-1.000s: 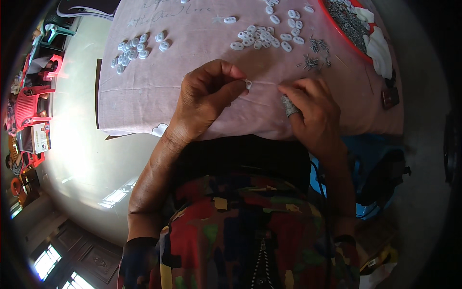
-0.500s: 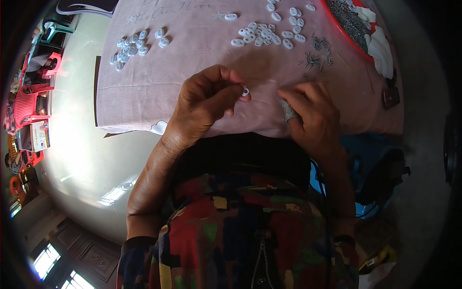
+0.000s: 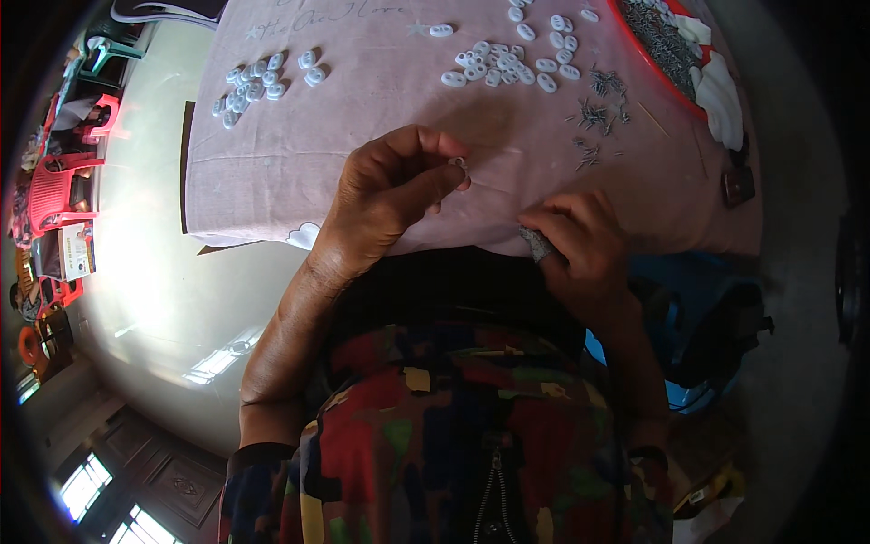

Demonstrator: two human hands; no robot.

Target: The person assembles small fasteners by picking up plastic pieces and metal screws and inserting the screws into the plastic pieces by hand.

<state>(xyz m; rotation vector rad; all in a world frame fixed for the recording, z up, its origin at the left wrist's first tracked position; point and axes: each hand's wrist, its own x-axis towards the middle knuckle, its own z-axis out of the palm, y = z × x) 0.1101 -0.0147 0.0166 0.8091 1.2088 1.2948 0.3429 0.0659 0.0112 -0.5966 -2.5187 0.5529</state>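
Over the near part of the pink cloth, my left hand [image 3: 390, 186] is closed in a pinch. Between its thumb and fingers sits a small plastic piece [image 3: 459, 165], pale and mostly hidden by the fingertips. My right hand [image 3: 584, 249] hovers by the table's near edge, fingers curled together, with a grey wrap [image 3: 536, 243] on one finger. Whether it grips anything small is hidden. Beyond it lie loose small grey screws [image 3: 595, 115]. Several white oval plastic pieces [image 3: 496, 63] are heaped at the far middle, and another group [image 3: 254, 83] lies at the far left.
A red tray [image 3: 664, 86] full of grey screws stands at the far right, with white cloth [image 3: 719, 100] on its rim. A thin stick [image 3: 652, 119] and a small dark object [image 3: 738, 187] lie nearby. Red chairs [image 3: 56, 195] stand off left; a blue bag [image 3: 707, 313] is at the right.
My right hand has drawn back toward the near edge, uncovering more screws behind it. My left hand stays nearly in place, and the piece in its pinch shows less of its white face.
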